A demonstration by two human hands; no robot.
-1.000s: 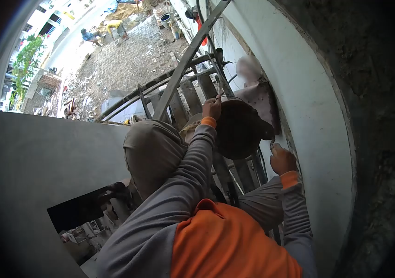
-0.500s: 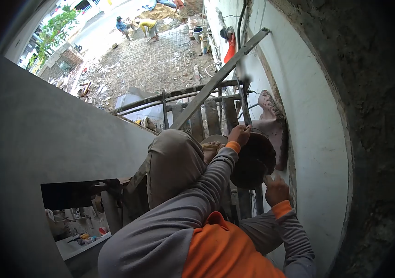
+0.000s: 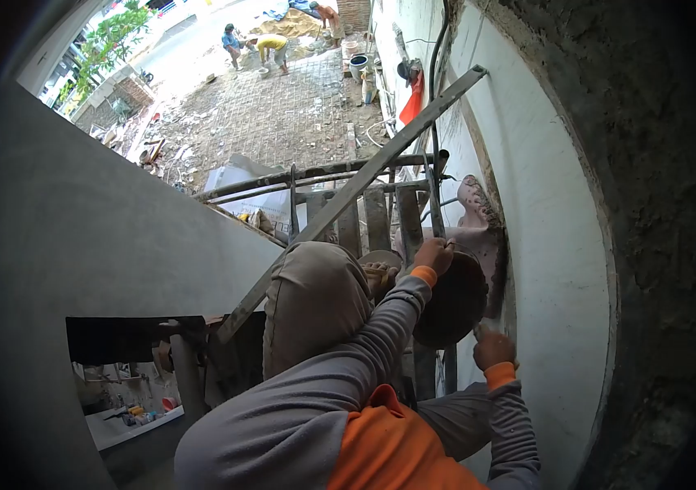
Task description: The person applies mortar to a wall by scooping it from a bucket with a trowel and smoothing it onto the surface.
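A dark, round bucket (image 3: 451,304) sits between my two hands, on or just above the scaffold beside the right-hand wall. My left hand (image 3: 436,256) is closed at its far edge, on the thin wire handle. Close to the near right rim, my right hand (image 3: 495,349) is curled in a fist. A small bit of something shows at its fingertips, too little to name. What lies inside the bucket is too dark to make out. My bent knee (image 3: 315,294) and a sandalled foot (image 3: 379,276) are left of the bucket.
A long straight bar (image 3: 364,175) slants across the scaffold railing (image 3: 323,170). Wooden slats (image 3: 376,219) lie beneath. A white wall (image 3: 556,204) rises on the right, a grey wall (image 3: 144,237) on the left. Far below, several people work near a black bucket (image 3: 358,62).
My right hand has drawn slightly down, away from the bucket. The bucket's dark face looks smoother and a little lower. My left hand keeps its hold while the whole view shifts slightly.
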